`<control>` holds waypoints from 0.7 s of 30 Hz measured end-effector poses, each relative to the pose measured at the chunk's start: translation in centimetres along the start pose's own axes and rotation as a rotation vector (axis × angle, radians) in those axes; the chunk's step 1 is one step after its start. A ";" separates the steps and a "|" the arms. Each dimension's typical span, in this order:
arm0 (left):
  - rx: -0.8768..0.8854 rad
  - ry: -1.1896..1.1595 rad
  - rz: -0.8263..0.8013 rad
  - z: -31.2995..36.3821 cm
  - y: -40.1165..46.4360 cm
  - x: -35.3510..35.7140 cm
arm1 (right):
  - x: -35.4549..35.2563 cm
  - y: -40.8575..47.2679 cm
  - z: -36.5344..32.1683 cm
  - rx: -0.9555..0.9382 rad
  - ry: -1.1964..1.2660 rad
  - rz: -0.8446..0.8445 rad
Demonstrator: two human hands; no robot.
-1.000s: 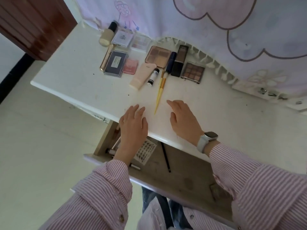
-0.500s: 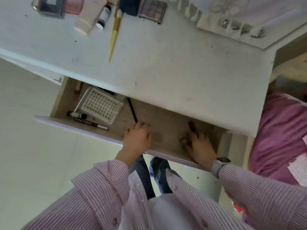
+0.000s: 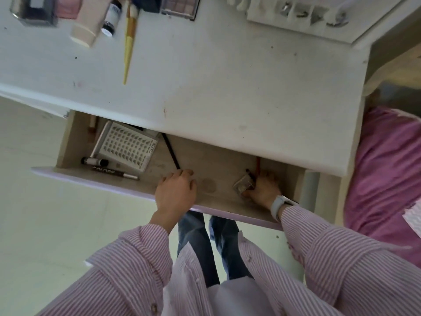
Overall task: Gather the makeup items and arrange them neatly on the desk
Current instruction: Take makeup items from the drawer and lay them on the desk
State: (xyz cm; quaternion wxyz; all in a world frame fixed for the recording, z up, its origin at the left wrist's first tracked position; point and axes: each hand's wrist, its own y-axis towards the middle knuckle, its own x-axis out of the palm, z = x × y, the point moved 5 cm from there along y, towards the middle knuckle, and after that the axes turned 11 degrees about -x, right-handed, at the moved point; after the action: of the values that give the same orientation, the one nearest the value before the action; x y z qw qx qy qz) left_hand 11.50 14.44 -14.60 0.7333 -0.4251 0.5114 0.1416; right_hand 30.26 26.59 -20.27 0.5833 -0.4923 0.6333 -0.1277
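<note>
The drawer [image 3: 68,137] under the white desk [image 3: 227,87] stands open. My left hand [image 3: 175,190] is inside it, fingers curled over the lower end of a thin black pencil [image 3: 169,151]. My right hand [image 3: 264,189] grips a small clear case [image 3: 242,185] at the drawer's right end, next to a red pencil [image 3: 258,164]. A white lash tray [image 3: 127,151], a small tube [image 3: 94,161] and a brown pencil [image 3: 116,174] lie at the drawer's left. On the desk's far edge sit a yellow brush [image 3: 129,42], a pink tube [image 3: 87,26], a small bottle [image 3: 111,17] and an eyeshadow palette [image 3: 180,5].
A dark compact [image 3: 34,10] lies at the desk's far left corner of view. A white holder with metal pieces [image 3: 303,14] stands at the back right. Pink bedding [image 3: 387,167] lies right of the desk. Pale floor is on the left.
Both hands left the desk top and went down into the open drawer. Over the last half second they have stayed at the black pencil and the clear case.
</note>
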 end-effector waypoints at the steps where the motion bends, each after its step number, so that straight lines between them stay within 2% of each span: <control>1: -0.003 0.000 -0.004 0.0 0.0 0.0 | 0.1 0.1 0.0 0.010 0.019 -0.003; 5: -0.046 -0.006 -0.046 0.0 0.3 0.0 | 0.8 0.1 -0.9 -0.048 0.102 0.017; 8: -0.155 -0.117 -0.163 -0.4 2.1 0.1 | 0.9 0.3 -1.6 -0.096 0.206 -0.015; 12: -0.361 -0.228 -0.200 -1.8 5.7 0.2 | 0.9 0.0 -3.1 -0.238 0.101 -0.090; 15: -0.464 -0.287 -0.210 -2.9 7.5 0.7 | 0.2 -0.7 -4.4 -0.325 -0.051 -0.040; 17: -0.476 -0.261 -0.237 -3.4 8.0 1.1 | -0.4 -1.2 -5.5 -0.400 -0.106 0.009; 21: -0.426 -0.044 -0.295 -3.8 8.1 1.7 | -1.8 -2.4 -7.5 -0.516 -0.065 0.060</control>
State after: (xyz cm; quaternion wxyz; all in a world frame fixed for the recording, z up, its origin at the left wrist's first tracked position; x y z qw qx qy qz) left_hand 4.63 15.93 -20.37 0.6508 -0.6369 0.3863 0.1470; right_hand 24.64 23.76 -15.29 0.4619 -0.6096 0.6402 0.0716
